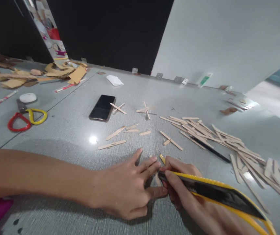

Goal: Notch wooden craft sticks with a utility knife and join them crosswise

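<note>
Right grip (186, 195): closed around a yellow-and-black utility knife (210, 189) | Left grip (127, 186): released, fingers spread low over the desk (63, 140), fingertips at a thin wooden stick (157, 180) lying between both hands | Beyond: short stick pieces (144, 133), smartphone (102, 108) | Rightward: loose stick pile (250, 156) | Far left: red-and-yellow scissors (30, 115)

A grey table (66, 130) bore loose wooden sticks (115, 144) just beyond the fingers (152, 170) of the left hand (122, 187), a black phone (102, 108) and crossed sticks (118, 108) farther past them, a long stick pile (191, 125) to their right, and red-and-yellow-handled scissors (21, 107) well off to their left.
</note>
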The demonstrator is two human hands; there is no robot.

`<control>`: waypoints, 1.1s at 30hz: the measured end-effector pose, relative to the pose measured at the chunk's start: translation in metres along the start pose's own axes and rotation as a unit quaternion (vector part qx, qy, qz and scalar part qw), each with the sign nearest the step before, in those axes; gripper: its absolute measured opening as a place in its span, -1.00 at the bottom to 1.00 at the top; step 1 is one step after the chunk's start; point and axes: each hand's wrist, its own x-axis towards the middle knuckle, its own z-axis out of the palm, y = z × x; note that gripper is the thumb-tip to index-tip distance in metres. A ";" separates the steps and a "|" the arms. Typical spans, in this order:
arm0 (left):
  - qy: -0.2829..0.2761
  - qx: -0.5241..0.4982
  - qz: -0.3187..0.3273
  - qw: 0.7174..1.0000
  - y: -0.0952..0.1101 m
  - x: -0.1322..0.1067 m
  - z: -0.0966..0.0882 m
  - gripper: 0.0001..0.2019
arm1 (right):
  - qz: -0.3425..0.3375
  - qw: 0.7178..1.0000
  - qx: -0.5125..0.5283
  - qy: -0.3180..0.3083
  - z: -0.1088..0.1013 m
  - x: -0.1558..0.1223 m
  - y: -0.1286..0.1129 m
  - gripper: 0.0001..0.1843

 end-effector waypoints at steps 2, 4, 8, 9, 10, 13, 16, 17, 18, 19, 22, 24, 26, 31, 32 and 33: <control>-0.004 -0.001 0.000 1.000 0.000 0.000 0.000 -0.44 | -0.011 1.000 0.009 0.010 0.001 0.000 0.000 -0.53; -0.010 -0.001 0.002 1.000 0.000 -0.001 0.000 -0.43 | -0.030 0.999 0.010 0.027 0.001 0.000 -0.001 -0.54; -0.007 -0.021 0.012 1.000 -0.002 -0.003 0.002 -0.43 | -0.045 0.999 0.004 0.023 -0.005 0.004 -0.002 -0.60; -0.003 -0.031 0.011 0.999 -0.003 -0.003 0.002 -0.43 | -0.040 0.999 0.004 0.012 -0.006 0.005 -0.002 -0.64; 0.000 -0.042 0.010 0.999 -0.004 -0.003 0.002 -0.43 | -0.033 0.999 0.004 0.005 -0.007 0.006 -0.002 -0.68; 0.003 -0.068 0.007 0.998 -0.006 -0.003 0.002 -0.42 | -0.015 1.000 0.011 -0.001 -0.007 0.009 -0.002 -0.73; 0.002 -0.074 0.007 0.997 -0.007 -0.004 0.002 -0.40 | -0.020 0.999 0.032 -0.028 -0.005 0.012 0.001 -0.78; 0.003 -0.071 0.006 0.997 -0.007 -0.004 0.002 -0.40 | -0.036 0.998 0.040 -0.041 -0.005 0.013 0.003 -0.80; 0.004 -0.067 0.005 0.998 -0.007 -0.004 0.003 -0.40 | -0.059 0.996 0.047 -0.052 -0.005 0.013 0.005 -0.81; 0.007 -0.062 0.006 0.998 -0.007 -0.004 0.003 -0.40 | -0.084 0.993 0.051 -0.068 -0.006 0.013 0.007 -0.82; 0.018 -0.055 0.015 0.998 -0.008 -0.005 0.005 -0.43 | -0.132 0.987 0.059 -0.075 -0.009 0.007 0.014 -0.85; 0.021 -0.063 0.018 0.998 -0.008 -0.005 0.007 -0.42 | -0.113 0.990 0.074 -0.041 -0.012 0.003 0.017 -0.84; 0.023 -0.076 0.016 0.997 -0.009 -0.004 0.007 -0.42 | -0.038 0.990 0.122 -0.054 -0.012 0.003 0.016 -0.77; 0.021 -0.100 0.009 0.995 -0.008 -0.003 0.007 -0.43 | 0.140 0.949 0.244 -0.139 -0.004 0.012 -0.004 -0.47; 0.019 -0.101 0.009 0.995 -0.008 -0.003 0.007 -0.43 | 0.154 0.950 0.243 -0.123 -0.002 0.012 -0.007 -0.47; 0.018 -0.100 0.010 0.995 -0.008 -0.004 0.007 -0.43 | 0.164 0.950 0.241 -0.116 0.000 0.011 -0.008 -0.48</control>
